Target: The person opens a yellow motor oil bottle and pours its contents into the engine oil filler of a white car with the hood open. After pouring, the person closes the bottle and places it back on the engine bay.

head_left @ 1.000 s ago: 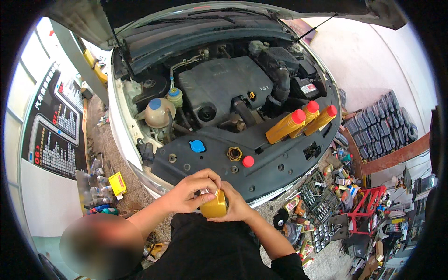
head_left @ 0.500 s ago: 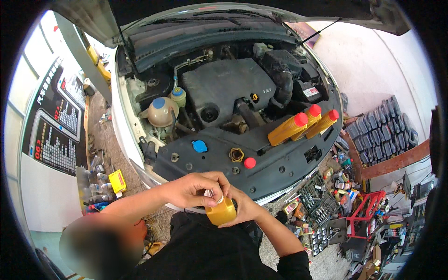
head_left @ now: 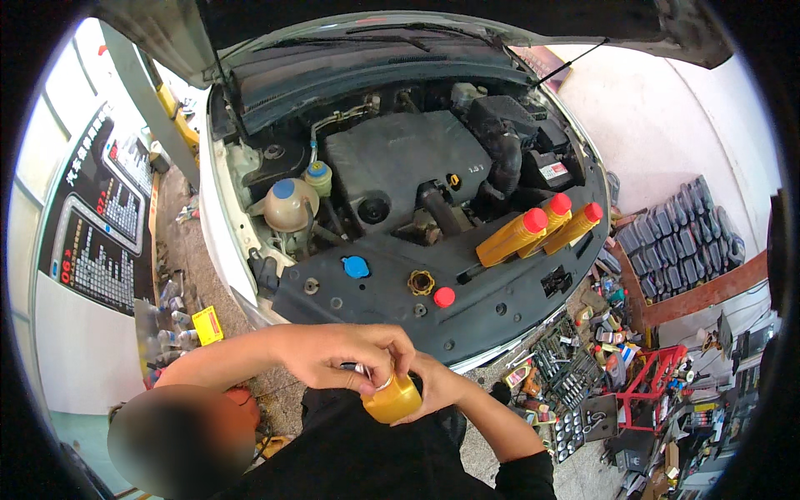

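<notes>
My right hand (head_left: 437, 385) is wrapped round a golden-yellow oil bottle (head_left: 393, 405), held tilted in front of my body below the car's front edge. At its neck, the fingers of my left hand (head_left: 346, 354) are closed in a pinch on a whitish foil seal (head_left: 382, 379), partly hidden by the fingertips. A loose red cap (head_left: 444, 297) lies on the black front panel (head_left: 383, 321), beside a yellow-brown filler cap (head_left: 422, 282). Farther right, three similar bottles (head_left: 510, 240) with red caps lean on the panel.
Beyond the panel is the open engine bay with a black engine cover (head_left: 400, 154), a coolant tank (head_left: 289, 204) and a blue washer cap (head_left: 356, 267). The raised hood (head_left: 467, 21) hangs overhead. Tools (head_left: 573, 375) and a red rack (head_left: 654, 383) crowd the floor at right.
Both hands and the bottle have dropped slightly lower toward my body. My left hand stays pinched at the bottle's mouth, and the things on the panel keep their places.
</notes>
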### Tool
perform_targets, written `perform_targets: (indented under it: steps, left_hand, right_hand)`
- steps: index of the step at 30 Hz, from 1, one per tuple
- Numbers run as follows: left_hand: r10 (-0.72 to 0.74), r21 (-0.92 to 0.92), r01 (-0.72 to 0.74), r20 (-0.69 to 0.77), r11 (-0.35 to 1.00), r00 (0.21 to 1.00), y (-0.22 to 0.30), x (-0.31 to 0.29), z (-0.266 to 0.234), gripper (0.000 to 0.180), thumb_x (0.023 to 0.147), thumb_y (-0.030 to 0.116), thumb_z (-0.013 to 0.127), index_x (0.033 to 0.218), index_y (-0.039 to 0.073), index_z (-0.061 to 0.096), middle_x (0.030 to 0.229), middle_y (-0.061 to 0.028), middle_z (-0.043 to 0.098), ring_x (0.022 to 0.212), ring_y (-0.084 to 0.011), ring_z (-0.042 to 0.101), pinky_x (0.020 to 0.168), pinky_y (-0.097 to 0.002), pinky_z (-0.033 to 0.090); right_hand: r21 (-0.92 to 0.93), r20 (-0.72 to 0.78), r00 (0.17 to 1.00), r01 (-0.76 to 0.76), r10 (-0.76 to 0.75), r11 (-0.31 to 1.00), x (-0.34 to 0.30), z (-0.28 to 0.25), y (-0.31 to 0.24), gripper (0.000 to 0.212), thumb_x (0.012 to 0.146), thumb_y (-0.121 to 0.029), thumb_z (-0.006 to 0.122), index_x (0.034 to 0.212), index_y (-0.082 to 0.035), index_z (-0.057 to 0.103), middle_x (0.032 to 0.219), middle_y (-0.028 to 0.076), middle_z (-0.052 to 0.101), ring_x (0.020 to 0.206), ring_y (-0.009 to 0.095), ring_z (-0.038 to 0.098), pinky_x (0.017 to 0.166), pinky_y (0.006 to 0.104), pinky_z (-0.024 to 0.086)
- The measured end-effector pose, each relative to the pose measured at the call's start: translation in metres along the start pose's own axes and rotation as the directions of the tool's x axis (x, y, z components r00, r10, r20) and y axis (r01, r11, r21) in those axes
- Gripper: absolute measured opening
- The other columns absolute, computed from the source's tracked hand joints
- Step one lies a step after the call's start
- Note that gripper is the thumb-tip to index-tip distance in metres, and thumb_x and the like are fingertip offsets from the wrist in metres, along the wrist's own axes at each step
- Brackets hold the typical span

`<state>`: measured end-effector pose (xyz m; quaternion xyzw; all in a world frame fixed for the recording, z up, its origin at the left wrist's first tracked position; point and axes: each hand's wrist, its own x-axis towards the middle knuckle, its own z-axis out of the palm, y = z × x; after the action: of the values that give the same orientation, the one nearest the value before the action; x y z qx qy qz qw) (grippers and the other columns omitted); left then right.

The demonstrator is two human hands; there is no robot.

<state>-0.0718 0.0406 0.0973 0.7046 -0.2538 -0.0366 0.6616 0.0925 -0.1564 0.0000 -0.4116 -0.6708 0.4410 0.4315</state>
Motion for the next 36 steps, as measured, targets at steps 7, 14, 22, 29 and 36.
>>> perform_targets:
  steps: [7, 14, 22, 29, 36]
  left_hand:
    - [0.017, -0.364, -0.115, -0.264, 0.924, 0.964, -0.022, -0.004, 0.015, 0.019, 0.099, 0.022, 0.069, 0.092, 0.006, 0.061, 0.113, -0.0100, 0.053, 0.112, -0.0224, 0.053, 0.097, -0.0373, 0.042]
    - [-0.064, -0.495, -0.395, -0.681, 0.774, 0.729, -0.042, 0.006, 0.043, 0.023, 0.102, 0.027, 0.067, 0.095, 0.007, 0.058, 0.096, -0.0035, 0.055, 0.109, -0.0248, 0.062, 0.093, -0.0368, 0.049]
    - [-0.539, -0.641, -0.454, -0.767, 0.619, 0.348, -0.031, 0.016, 0.038, 0.028, 0.102, 0.033, 0.066, 0.088, 0.012, 0.054, 0.066, 0.0029, 0.046, 0.066, -0.0144, 0.054, 0.074, -0.0304, 0.049]
    - [-0.061, -0.115, -0.394, -0.987, 0.912, 0.147, -0.020, 0.005, 0.032, 0.024, 0.108, 0.028, 0.055, 0.095, 0.008, 0.057, 0.064, 0.0020, 0.044, 0.061, -0.0126, 0.046, 0.063, -0.0306, 0.043]
    - [-0.008, -0.066, 0.202, -0.962, 0.977, -0.273, -0.060, -0.138, 0.053, 0.025, 0.108, 0.020, 0.054, 0.105, 0.000, 0.067, 0.074, 0.0013, 0.053, 0.067, -0.0100, 0.050, 0.064, -0.0256, 0.042]
  right_hand:
    - [0.027, -0.097, 0.995, 0.030, -0.027, 0.999, 0.004, -0.002, -0.008, 0.092, 0.060, -0.031, 0.098, 0.136, -0.005, 0.052, 0.134, 0.015, 0.057, 0.129, 0.033, 0.054, 0.111, 0.0436, 0.040]
    - [-0.009, -0.226, 0.972, -0.069, 0.065, 0.998, 0.002, 0.009, -0.005, 0.111, 0.058, -0.032, 0.100, 0.148, -0.002, 0.042, 0.137, 0.016, 0.055, 0.129, 0.032, 0.055, 0.109, 0.0408, 0.043]
    - [-0.208, -0.332, 0.942, -0.126, 0.051, 0.970, 0.013, 0.027, -0.008, 0.104, 0.060, -0.031, 0.099, 0.144, -0.001, 0.045, 0.137, 0.017, 0.056, 0.126, 0.035, 0.057, 0.108, 0.0429, 0.044]
    - [-0.113, -0.407, 0.905, -0.181, 0.121, 0.977, 0.013, 0.028, 0.015, 0.105, 0.060, -0.033, 0.099, 0.145, -0.001, 0.046, 0.138, 0.018, 0.056, 0.129, 0.034, 0.056, 0.110, 0.0430, 0.044]
    - [-0.005, -0.503, 0.846, -0.209, 0.178, 0.978, 0.016, -0.028, 0.018, 0.125, 0.054, -0.033, 0.102, 0.151, 0.002, 0.032, 0.139, 0.018, 0.057, 0.129, 0.027, 0.057, 0.111, 0.0412, 0.044]
